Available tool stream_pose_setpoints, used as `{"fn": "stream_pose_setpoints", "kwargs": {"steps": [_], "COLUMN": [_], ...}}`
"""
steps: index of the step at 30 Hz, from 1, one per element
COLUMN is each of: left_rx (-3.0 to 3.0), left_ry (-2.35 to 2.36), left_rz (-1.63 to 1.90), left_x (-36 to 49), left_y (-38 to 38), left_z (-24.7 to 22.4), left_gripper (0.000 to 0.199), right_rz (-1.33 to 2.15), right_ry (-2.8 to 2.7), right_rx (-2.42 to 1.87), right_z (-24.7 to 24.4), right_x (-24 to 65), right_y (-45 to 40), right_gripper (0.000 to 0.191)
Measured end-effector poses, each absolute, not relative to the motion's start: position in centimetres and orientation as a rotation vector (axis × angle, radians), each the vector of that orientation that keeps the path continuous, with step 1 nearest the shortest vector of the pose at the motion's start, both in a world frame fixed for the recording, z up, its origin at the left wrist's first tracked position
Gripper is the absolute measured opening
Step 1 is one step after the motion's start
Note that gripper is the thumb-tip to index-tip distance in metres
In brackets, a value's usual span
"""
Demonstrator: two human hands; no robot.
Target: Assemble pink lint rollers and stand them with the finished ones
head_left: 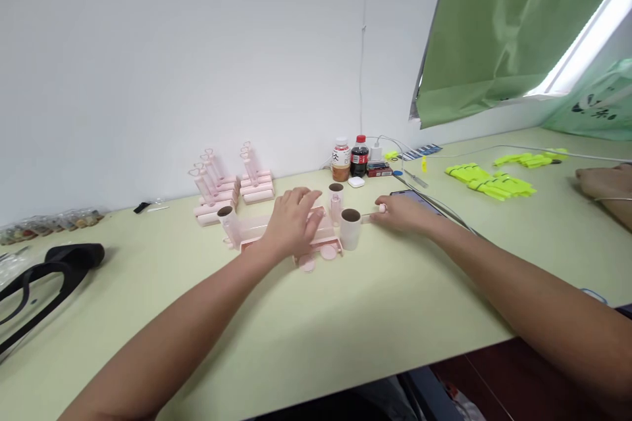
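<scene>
My left hand is over a pale pink tray, fingers curved and apart, with nothing visible in its grasp. Whether it touches the tray is hidden. My right hand pinches a small applicator wand with a pink cap, its thin stem pointing left. Between the hands stand a clear pink tube and a white cardboard tube with a brown inside. Another cardboard tube is just behind. Two pink discs, one a round pink disc, lie by the tray's front edge.
Pink cylinders with heart-topped tubes are grouped at the back left. A pill bottle, cola bottle and cables stand near the wall. A phone lies by my right hand, neon-yellow strips farther right. Another person's hand rests at right.
</scene>
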State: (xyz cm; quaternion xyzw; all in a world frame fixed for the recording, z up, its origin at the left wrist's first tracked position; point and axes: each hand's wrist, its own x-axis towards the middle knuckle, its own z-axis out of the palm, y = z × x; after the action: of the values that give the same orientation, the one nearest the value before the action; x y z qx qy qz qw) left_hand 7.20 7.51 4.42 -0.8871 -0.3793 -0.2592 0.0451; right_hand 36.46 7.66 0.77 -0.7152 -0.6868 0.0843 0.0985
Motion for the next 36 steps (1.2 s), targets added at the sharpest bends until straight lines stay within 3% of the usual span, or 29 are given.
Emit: {"fn": "stream_pose_setpoints", "kwargs": {"steps": [6,13,23,27,33,36], "left_rx": [-2.982,-3.131,-2.889,-2.866,-2.838,-2.893], "left_ry": [-1.138,-0.969,-1.232,-1.286,-1.336,-1.298], "left_rz": [-0.484,-0.035,-0.171,-0.241,-0.367,-0.459], "left_x": [10.3,13.0,12.9,12.5,12.1,12.1], "left_y": [14.3,18.3,21.6,21.2,19.3,17.8], "left_z": [7.5,8.1,6.6,5.9,6.9,8.1], "left_gripper": [0.047,0.027,0.024,0.025,0.057,0.044], "right_rz": [0.251,0.304,0.353,0.309,0.443,0.482], "right_ry": [-2.134,-2.192,-2.010,-1.932,-2.000,-2.007], "right_rx": [-2.092,-1.909,-1.940,-1.995,-1.975,-1.954], "right_z": [0.2,-0.6,-1.0,-0.7,0.3,0.4], "right_x": [36.7,37.4,37.3,37.1,36.7,36.7], "right_y": [7.0,6.5,6.5,6.7,6.1,5.9], "right_gripper": [0.021,0.030,0.045,0.037,0.033,0.035]}}
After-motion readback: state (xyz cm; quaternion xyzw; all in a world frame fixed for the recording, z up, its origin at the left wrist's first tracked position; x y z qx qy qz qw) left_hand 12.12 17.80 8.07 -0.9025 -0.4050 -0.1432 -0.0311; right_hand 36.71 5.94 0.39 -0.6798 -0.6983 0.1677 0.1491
